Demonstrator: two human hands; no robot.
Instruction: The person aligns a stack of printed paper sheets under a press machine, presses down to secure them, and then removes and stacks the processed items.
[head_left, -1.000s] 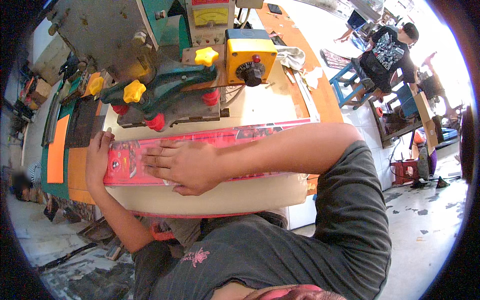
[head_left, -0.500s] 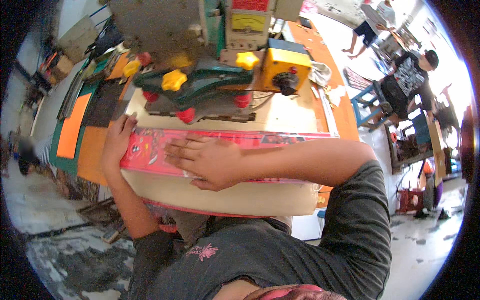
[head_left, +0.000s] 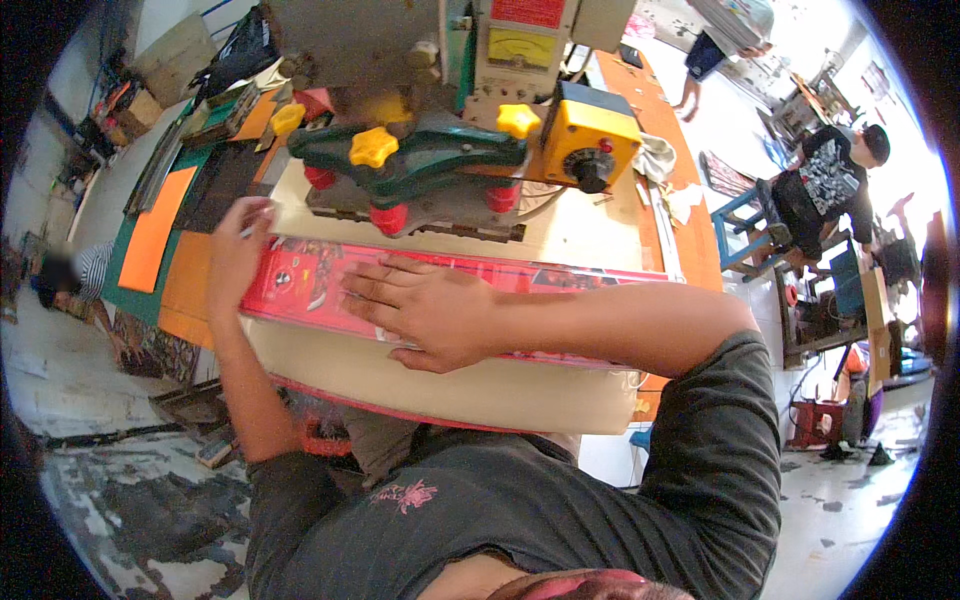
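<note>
Under the press head (head_left: 410, 165), my right hand (head_left: 430, 310) stays flat and open on the red package (head_left: 300, 285), left hand (head_left: 238, 250) gripping its end; package has slid closer to the die.

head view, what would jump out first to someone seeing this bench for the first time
First the long red printed sheet stretched across the cream worktable, with the right hand pressed flat on its middle and the left hand at its left end. Right behind it stands the green machine head with yellow star knobs, and a yellow control box at its right.
</note>
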